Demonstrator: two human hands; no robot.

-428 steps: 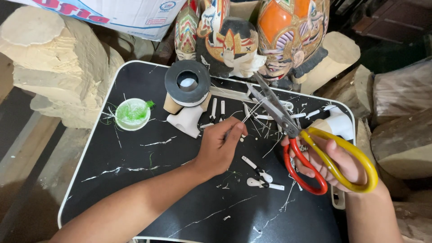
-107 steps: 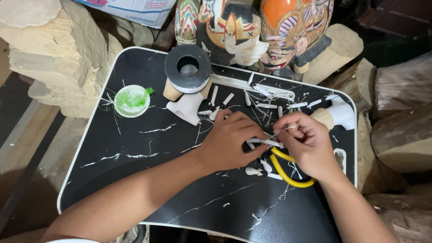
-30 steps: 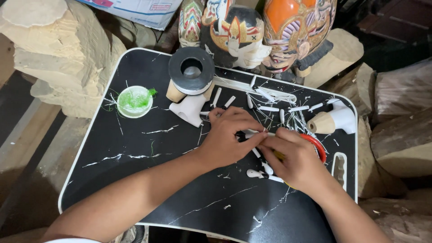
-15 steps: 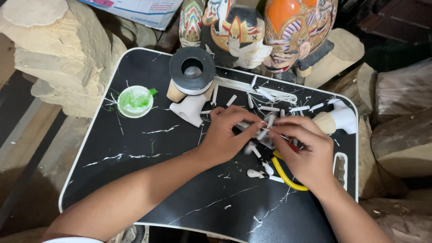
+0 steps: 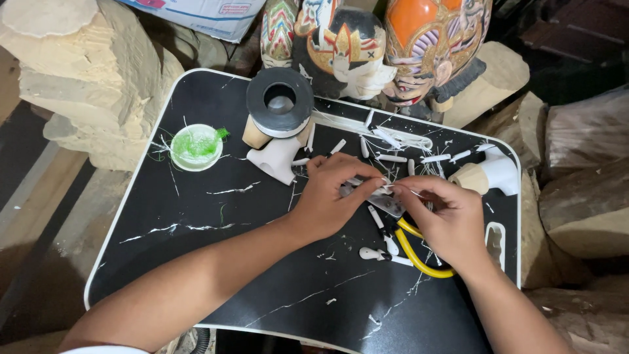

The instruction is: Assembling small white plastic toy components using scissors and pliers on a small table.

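My hands (image 5: 393,206) cover most of the scissors (image 5: 419,252); I can't make out what the fingertips pinch. The top edge crops the painted masks (image 5: 393,46).

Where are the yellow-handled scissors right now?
In the head view, the scissors lie on the black tray, right of centre, mostly hidden beneath the right hand.

single head view, steeply down and close over the black tray (image 5: 196,262)
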